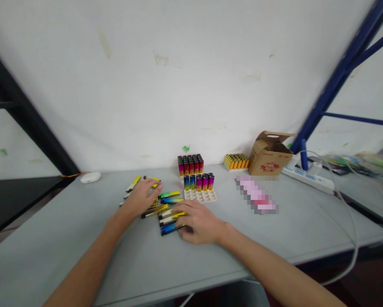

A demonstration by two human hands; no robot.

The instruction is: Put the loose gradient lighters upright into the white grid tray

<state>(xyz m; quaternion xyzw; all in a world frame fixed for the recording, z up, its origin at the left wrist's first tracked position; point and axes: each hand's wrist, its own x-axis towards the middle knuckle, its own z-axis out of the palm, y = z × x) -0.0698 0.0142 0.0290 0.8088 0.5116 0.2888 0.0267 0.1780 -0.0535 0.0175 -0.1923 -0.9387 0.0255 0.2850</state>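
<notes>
grey desk [146,268]: white tray [213,198] part-filled, upright lighters [205,182] along its rear, front cups [200,195] vacant. loose lighters [169,229] remain beneath left hand [142,197] and right hand [201,221]; whether either grip clamps one cannot be told.

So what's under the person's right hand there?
Partly under the right hand, jutting out on its left, lie a blue lighter and pale-and-yellow lighters. The hand hides part of their right ends; anything beneath the palm can't be seen.

Soft, even light prevails, with edges stretched.
</notes>
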